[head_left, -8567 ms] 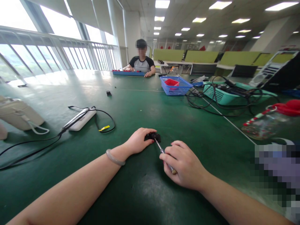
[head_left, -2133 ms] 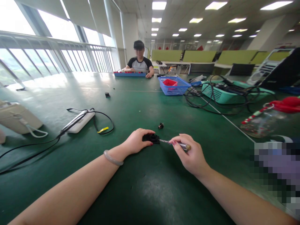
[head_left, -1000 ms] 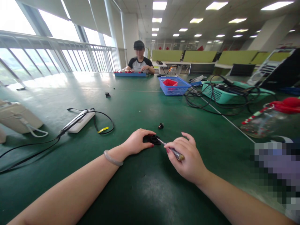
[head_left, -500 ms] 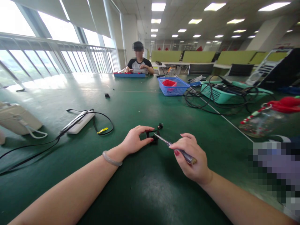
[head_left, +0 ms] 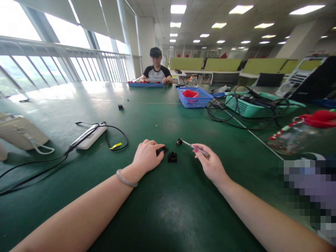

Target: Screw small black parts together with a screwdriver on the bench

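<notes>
My left hand rests on the table, thumb and index finger closed about a flat black part that its fingers partly hide. In my right hand is a thin screwdriver with a clear handle, pinched between thumb and fingers and slanting left. Its tip is at a small dark, shiny cluster, perhaps screws; whether they touch I cannot tell. Between the hands, a black square piece with a round opening or ring lies on the table.
A white power bank with black cables lies left, near a beige bag. Farther off are a small black block, a blue basket and a green basket of cables. A red-topped jar lies right. A person sits opposite.
The flat black part has come away to the left in my left hand, leaving the square piece on the table. My right hand has moved the screwdriver tip up to the small dark cluster.
</notes>
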